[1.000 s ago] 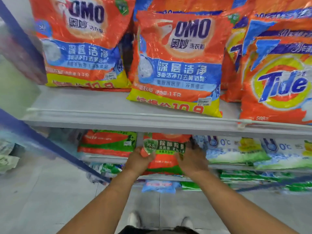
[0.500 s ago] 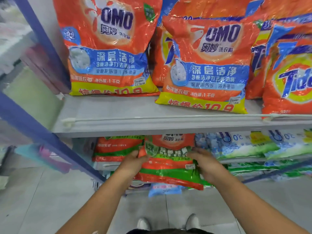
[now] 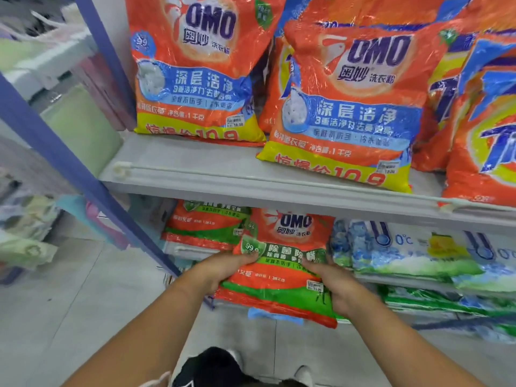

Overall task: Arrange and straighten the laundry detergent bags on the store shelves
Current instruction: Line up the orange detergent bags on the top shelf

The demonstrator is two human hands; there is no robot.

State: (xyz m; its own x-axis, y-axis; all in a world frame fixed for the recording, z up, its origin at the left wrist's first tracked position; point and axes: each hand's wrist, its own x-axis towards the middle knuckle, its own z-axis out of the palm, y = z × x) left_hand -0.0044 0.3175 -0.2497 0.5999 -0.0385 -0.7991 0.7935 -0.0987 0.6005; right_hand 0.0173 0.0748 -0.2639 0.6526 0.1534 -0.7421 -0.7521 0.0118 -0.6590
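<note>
Two hands hold one bag in the head view, the only view supplied. The left hand (image 3: 223, 268) grips the left edge of an orange-and-green OMO bag (image 3: 282, 277), its fingers (image 3: 245, 255) curled over the front near a green "99.9" badge. The right hand (image 3: 333, 283) grips the bag's right edge, fingers (image 3: 310, 265) curled onto the green band of the print. The bag is tilted, its top under the lip of the upper shelf (image 3: 251, 188) and its bottom edge hanging out past the front of the lower shelf (image 3: 195, 251). Just to its left, a second orange-and-green bag (image 3: 206, 224) lies on the lower shelf. To its right lie blue-and-white bags (image 3: 405, 250) marked "0°C", and green-and-white bags (image 3: 435, 300) sit on a level below. On the upper shelf stand two orange OMO bags: the left one (image 3: 195, 71) upright against the back, the right one (image 3: 354, 107) leaning forward, its yellow bottom edge near the shelf's front rail. Orange Tide bags (image 3: 485, 129) stand at far right, touching the right OMO bag. A blue upright post (image 3: 92, 191) runs diagonally at left. White shoes (image 3: 303, 375) show on the grey floor below.
</note>
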